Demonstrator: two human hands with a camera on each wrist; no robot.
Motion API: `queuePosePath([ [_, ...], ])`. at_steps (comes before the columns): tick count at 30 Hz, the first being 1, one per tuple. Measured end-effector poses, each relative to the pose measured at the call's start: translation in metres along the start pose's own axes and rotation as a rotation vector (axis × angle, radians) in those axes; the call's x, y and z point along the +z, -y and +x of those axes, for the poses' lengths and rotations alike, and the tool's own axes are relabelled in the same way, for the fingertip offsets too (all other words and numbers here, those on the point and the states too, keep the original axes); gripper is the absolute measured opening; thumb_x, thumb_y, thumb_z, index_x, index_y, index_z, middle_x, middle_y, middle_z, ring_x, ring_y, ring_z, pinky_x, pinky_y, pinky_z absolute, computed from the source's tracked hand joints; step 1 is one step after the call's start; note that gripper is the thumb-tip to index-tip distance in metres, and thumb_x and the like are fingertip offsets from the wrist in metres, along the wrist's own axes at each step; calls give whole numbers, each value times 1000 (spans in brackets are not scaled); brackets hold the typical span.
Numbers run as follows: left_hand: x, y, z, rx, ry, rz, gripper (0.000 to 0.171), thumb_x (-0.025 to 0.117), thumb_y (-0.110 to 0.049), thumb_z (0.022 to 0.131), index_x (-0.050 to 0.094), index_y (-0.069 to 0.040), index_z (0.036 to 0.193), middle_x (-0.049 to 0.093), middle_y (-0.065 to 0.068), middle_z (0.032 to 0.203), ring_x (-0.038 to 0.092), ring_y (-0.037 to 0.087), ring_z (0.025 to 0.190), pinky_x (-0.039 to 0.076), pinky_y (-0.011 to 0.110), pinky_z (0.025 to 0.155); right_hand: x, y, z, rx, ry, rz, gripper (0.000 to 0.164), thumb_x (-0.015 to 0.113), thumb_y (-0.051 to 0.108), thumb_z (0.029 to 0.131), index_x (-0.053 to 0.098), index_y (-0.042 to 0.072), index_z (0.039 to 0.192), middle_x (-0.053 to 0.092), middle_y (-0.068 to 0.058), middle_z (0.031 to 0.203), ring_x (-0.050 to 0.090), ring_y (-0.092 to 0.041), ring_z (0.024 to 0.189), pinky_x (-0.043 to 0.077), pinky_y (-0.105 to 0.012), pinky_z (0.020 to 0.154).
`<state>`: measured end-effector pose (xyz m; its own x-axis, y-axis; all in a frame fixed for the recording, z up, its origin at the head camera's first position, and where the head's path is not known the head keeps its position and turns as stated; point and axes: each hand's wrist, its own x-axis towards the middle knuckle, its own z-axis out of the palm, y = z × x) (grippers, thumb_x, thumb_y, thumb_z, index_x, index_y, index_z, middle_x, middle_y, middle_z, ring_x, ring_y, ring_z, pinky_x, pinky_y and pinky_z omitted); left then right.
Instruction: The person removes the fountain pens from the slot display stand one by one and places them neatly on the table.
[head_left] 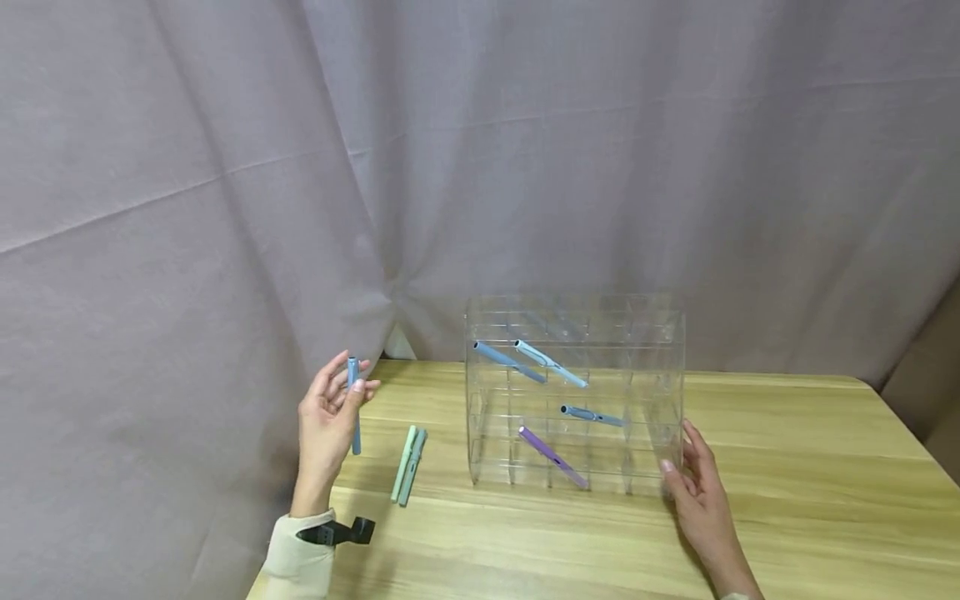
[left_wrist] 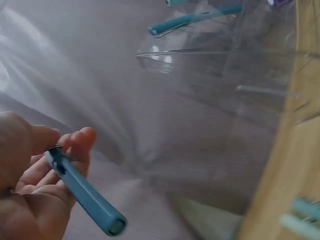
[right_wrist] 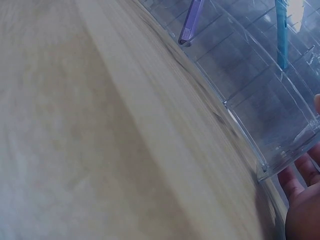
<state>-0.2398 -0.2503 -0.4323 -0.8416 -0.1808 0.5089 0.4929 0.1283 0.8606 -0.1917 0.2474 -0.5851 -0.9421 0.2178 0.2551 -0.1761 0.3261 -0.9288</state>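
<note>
My left hand (head_left: 327, 425) holds a blue pen (head_left: 353, 375) raised at the left, its thumb against the barrel and the other fingers loosely bent. In the left wrist view the barrel end of that pen (left_wrist: 89, 197) points toward the camera. At the right front edge of a clear divided organizer (head_left: 651, 446), my right hand (head_left: 703, 504) grips the side wall, thumb at the front and fingers along the outside. Several pens slant in its compartments: a blue pen (head_left: 508, 362), a light blue pen (head_left: 553, 366), a grey-blue pen (head_left: 592, 415) and, lower, a purple pen (head_left: 553, 457).
A pale green pen (head_left: 403, 465) and a darker green pen (head_left: 413, 468) lie side by side on the wooden table (head_left: 795, 467), left of the organizer. Behind the table hangs a grey curtain (head_left: 570, 167). A black wrist mount (head_left: 333, 532) sits on the left sleeve.
</note>
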Motion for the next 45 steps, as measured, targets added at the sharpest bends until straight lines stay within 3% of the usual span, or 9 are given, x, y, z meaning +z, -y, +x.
queuePosePath([
  [3,3,15,-6,-73,-43,-39,45,68,-6,105,61,-7,149,78,8,125,81,10,96,66,27,83,-1,0,-2,3,0,3,74,55,14,112,17,34,173,47,7,149,48,19,122,44,1,96],
  [6,4,27,-12,-170,-53,-23,46,67,-12,106,61,-10,151,77,-6,111,78,8,85,65,25,66,0,0,-2,6,7,18,74,55,14,113,17,33,173,46,-5,153,49,18,122,46,0,96],
  [10,2,40,-19,-304,-20,1,47,62,-18,110,57,-19,157,69,-7,101,64,4,67,49,18,48,-1,0,-3,11,9,18,75,55,13,112,16,34,173,46,-6,153,49,19,120,47,0,95],
  [14,-2,48,-23,-370,35,17,50,52,-13,113,48,-22,162,59,2,116,53,5,71,42,17,56,-1,-2,-3,-1,3,11,75,55,13,112,16,34,173,47,9,148,49,19,121,46,0,95],
  [18,-6,56,-25,-374,107,34,61,49,-2,111,35,-17,168,46,5,132,54,5,79,48,19,66,-2,-3,-2,-15,1,13,75,56,12,112,17,32,173,45,22,143,49,19,121,44,1,96],
  [22,-8,65,-25,-346,121,11,66,52,4,109,31,-12,169,47,6,129,57,4,79,52,19,71,-2,-3,-1,-15,7,20,77,57,12,111,16,32,173,44,27,140,49,18,121,43,2,97],
  [32,-6,87,-32,-348,-97,-8,46,69,2,101,59,8,146,72,9,103,73,7,74,64,20,72,-1,-4,-1,-11,8,35,77,56,10,111,16,31,174,44,28,138,50,16,122,43,2,97],
  [37,-8,104,-37,-367,-115,137,35,74,-4,100,69,11,131,81,17,96,74,3,72,62,17,71,-1,-2,-1,-13,13,23,76,56,11,112,15,31,174,43,27,138,49,16,122,42,2,98],
  [45,-9,129,-48,-375,-136,335,30,81,-12,97,78,1,124,78,17,100,64,-2,73,52,16,64,-2,-2,-1,-14,16,21,77,55,11,112,15,32,174,42,30,138,48,17,123,42,3,98],
])
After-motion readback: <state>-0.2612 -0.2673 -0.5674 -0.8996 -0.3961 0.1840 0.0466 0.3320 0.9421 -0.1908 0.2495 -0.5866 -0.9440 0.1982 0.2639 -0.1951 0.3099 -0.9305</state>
